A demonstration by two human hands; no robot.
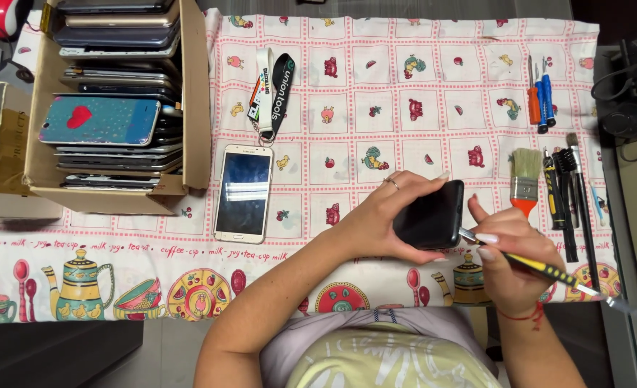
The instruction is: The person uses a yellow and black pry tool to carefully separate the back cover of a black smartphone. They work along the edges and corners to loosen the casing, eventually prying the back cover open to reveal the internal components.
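1. Two hands work over the table [419, 43], which is spread with a pink-checked cloth; taken left to right, the cardboard box [193, 93] of stacked phones stands at the far left, well apart from the work.
2. Just right of the box lie a pair of lanyards [272, 90] and, below them, a white smartphone [243, 192] face up, its long axis running away from the person.
3. The left hand [387, 215] is clenched around a black phone [430, 214], lifted off the cloth with its dark back toward the camera and its long axis tilted slightly off upright.
4. The right hand [509, 255] pinches a yellow-and-black pry tool [541, 267]; the tool's metal tip touches the phone's lower right edge, and its handle runs down and to the right, across the phone's long axis.
5. So the phone sits directly left of the right hand, held fast by the left, and the seam being met faces the tool.
6. Farther right lie a flat brush [525, 179], dark hand tools [566, 194] and, near the far edge of the table, screwdrivers [541, 97].
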